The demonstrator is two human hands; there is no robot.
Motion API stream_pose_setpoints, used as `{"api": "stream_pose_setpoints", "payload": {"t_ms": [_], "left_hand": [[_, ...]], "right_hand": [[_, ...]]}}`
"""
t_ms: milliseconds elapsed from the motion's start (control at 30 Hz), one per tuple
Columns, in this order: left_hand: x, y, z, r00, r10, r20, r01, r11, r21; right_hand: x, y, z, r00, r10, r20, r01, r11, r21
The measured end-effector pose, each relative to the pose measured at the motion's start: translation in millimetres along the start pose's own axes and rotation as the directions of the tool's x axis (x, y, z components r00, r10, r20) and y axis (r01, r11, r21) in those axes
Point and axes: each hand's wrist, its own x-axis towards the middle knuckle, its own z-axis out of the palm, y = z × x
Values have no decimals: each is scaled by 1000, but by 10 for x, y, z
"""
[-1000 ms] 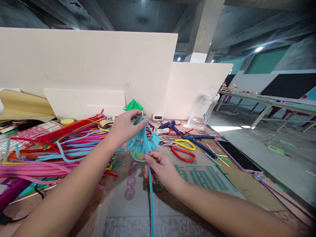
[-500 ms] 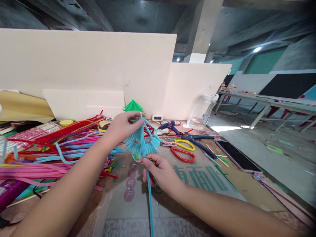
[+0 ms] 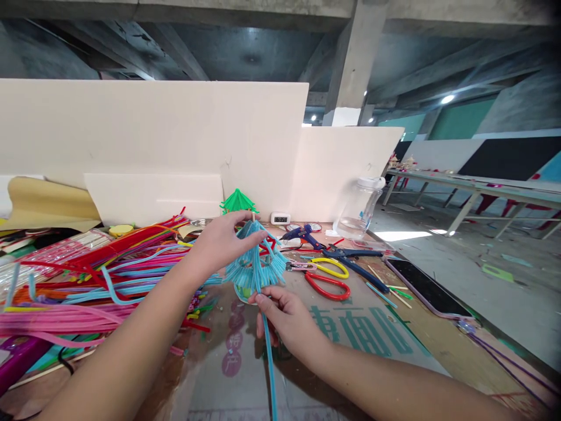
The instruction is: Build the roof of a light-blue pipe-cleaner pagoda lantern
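Observation:
A small umbrella-shaped roof of light-blue pipe cleaners (image 3: 276, 266), flared at its lower edge, stands in front of me. My left hand (image 3: 225, 240) grips it near its peak, the thumb lying across the front; a thin wooden stick (image 3: 253, 216) pokes up there. Below the roof's front edge, my right hand (image 3: 287, 318) pinches a long light-blue pipe cleaner (image 3: 270, 374) between thumb and index finger. The strand's free end hangs toward me. A green pipe-cleaner roof (image 3: 238, 200) shows behind, its lower part hidden.
Bundles of coloured pipe cleaners (image 3: 56, 316) cover the left side. To the right lie scissors (image 3: 331, 286), a glue gun (image 3: 307, 235), blue-handled pliers (image 3: 359, 266) and a phone (image 3: 427, 287). A clear bottle (image 3: 357, 213) and a small digital clock (image 3: 280, 218) stand at the back.
The view has tilted up slightly, so everything sits lower. My left thumb has shifted across the roof's upper front. My right hand keeps its pinch on the pipe cleaner.

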Motion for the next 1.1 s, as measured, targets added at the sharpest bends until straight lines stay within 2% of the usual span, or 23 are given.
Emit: {"api": "stream_pose_setpoints", "payload": {"t_ms": [167, 367, 600, 733, 933, 1100], "left_hand": [[-14, 66, 5, 1000, 13, -15, -13, 998, 54], [-1, 14, 10, 1000, 13, -25, -13, 1000, -12], [44, -119, 27, 999, 36, 12, -34, 989, -141], [63, -124, 34, 1000, 24, 16, -20, 983, -181], [63, -136, 45, 1000, 20, 11, -18, 984, -179], [63, -150, 55, 1000, 25, 6, -24, 983, -182]], "right_hand": [[-4, -52, -6, 1000, -7, -1, 7, 1000, -5], [-4, -78, -24, 1000, -10, -10, 10, 1000, 1], [14, -33, -17, 1000, -3, 7, 3, 1000, 27], [-3, -25, -7, 1000, -4, 4, 4, 1000, 6], [-39, -95, 64, 997, -73, 5, 73, 993, -98], [26, -64, 40, 1000, -13, 16, 13, 1000, -25]]}}
